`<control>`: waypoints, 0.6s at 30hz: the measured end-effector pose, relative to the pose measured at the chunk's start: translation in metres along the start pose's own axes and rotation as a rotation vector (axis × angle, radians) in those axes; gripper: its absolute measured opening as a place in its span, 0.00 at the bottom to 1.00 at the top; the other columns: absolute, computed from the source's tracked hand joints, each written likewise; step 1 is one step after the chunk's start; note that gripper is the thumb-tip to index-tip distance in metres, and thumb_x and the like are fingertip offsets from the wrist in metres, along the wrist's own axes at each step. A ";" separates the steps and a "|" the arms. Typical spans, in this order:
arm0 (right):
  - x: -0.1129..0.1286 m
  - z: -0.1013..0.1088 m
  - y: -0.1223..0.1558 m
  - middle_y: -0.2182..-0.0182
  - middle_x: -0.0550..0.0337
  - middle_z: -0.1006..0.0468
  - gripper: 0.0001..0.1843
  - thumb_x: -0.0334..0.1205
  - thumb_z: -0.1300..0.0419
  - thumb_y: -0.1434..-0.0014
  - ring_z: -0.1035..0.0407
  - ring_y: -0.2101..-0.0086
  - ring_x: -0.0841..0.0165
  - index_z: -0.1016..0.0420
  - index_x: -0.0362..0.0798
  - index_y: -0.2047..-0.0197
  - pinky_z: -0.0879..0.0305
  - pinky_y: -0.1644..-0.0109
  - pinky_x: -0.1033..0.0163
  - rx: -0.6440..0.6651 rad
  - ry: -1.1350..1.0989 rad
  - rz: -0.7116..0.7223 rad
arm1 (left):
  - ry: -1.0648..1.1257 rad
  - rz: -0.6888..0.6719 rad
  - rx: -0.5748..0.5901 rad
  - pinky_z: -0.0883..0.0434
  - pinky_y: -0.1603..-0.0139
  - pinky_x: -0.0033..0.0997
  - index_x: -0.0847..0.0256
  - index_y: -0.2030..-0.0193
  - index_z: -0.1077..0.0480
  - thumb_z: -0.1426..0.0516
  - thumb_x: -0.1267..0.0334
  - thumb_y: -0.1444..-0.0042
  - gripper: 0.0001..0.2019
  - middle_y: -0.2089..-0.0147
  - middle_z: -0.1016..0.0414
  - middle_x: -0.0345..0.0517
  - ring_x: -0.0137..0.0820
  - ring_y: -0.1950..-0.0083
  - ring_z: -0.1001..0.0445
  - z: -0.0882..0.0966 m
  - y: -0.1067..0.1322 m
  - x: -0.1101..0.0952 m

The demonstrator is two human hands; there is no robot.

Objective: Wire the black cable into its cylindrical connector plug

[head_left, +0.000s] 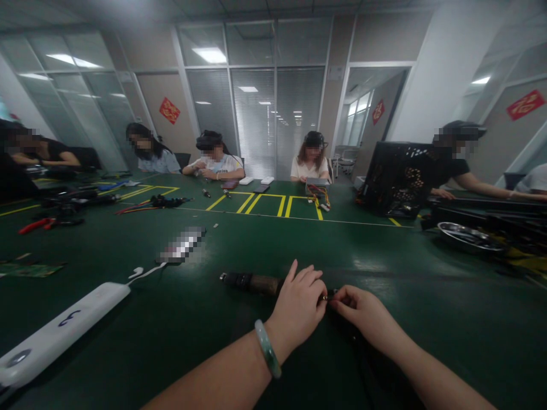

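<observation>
A dark, rod-shaped tool (260, 284) with a brownish middle and a shiny metal tip lies across the green table in front of me; it resembles an electric screwdriver. My left hand (297, 299), a jade-coloured bangle at its wrist, covers the tool's right end. Its thumb and forefinger pinch together while the other fingers stretch forward. Close beside it, my right hand (356, 310) is closed in a pinch. Between the two sets of fingertips a small metallic glint shows, too tiny to name. Something dark and cord-like runs down below my right hand, hard to see.
At left lies a white power strip (70, 330) marked 3, its cable reaching a pixelated device (182, 246). Red-handled pliers (36, 225), wires and a circuit board (32, 269) sit farther left. A metal bowl (470, 236) and black computer case (397, 176) are right. Several people sit opposite.
</observation>
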State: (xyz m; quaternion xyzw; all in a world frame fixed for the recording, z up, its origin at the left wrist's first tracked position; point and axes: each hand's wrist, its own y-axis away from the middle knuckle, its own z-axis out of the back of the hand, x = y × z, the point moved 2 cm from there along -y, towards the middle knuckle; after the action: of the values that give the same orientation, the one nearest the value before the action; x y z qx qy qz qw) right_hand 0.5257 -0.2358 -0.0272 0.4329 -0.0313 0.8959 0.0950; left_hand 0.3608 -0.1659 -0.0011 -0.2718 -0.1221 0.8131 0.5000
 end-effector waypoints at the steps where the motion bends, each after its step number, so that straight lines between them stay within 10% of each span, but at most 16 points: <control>1: -0.002 -0.001 -0.001 0.70 0.64 0.22 0.08 0.43 0.43 0.41 0.29 0.70 0.68 0.27 0.49 0.66 0.39 0.69 0.68 0.003 -0.001 -0.001 | -0.003 -0.005 0.004 0.61 0.31 0.51 0.58 0.61 0.31 0.44 0.69 0.44 0.04 0.44 0.31 0.44 0.37 0.36 0.41 0.000 0.000 0.000; 18: 0.004 0.001 0.001 0.70 0.63 0.22 0.09 0.44 0.43 0.41 0.28 0.69 0.67 0.27 0.49 0.65 0.38 0.67 0.68 0.023 -0.021 -0.015 | 0.011 0.005 0.021 0.61 0.31 0.49 0.57 0.61 0.30 0.42 0.68 0.44 0.04 0.45 0.31 0.42 0.36 0.37 0.40 -0.001 0.000 0.004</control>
State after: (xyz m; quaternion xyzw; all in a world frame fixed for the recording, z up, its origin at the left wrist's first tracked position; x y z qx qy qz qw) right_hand 0.5238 -0.2361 -0.0237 0.4434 -0.0187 0.8909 0.0963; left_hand 0.3601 -0.1623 -0.0026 -0.2714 -0.1100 0.8141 0.5015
